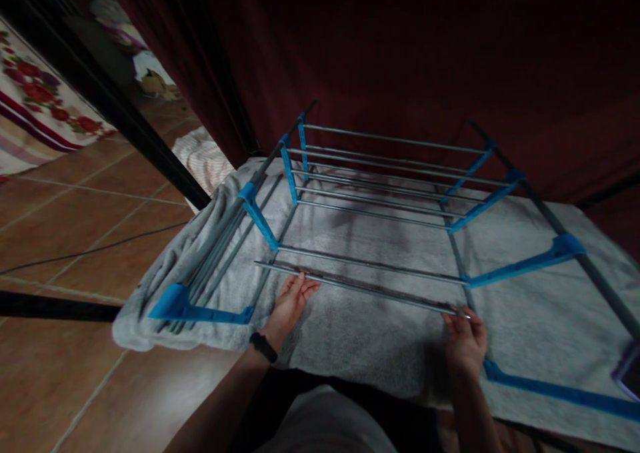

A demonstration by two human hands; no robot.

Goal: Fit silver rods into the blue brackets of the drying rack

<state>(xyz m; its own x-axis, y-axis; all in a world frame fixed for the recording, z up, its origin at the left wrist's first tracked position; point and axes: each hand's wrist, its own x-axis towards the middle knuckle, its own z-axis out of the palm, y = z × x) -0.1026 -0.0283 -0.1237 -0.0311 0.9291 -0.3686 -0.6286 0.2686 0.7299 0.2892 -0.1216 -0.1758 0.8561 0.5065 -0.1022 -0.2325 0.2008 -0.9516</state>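
Observation:
A thin grey metal rod [375,291] spans the space between my two hands, near the front of a half-built rack. My left hand [291,299], with a black band at the wrist, pinches the rod a short way in from its left end. At the other end, the fingers of my right hand [466,339] are closed on the rod. The rack lies on its side with blue plastic brackets [259,219] along both grey side poles [550,213]. Several crossbars [370,262] join the brackets farther back; the front blue bracket [200,309] on the left has no crossbar.
Several loose grey rods [215,253] lie at the left, beside the rack. Everything rests on a grey blanket [345,346]. A dark red curtain [400,53] hangs behind, and a black post [150,133] slants at left. A cable [100,246] crosses the tiled floor [45,226].

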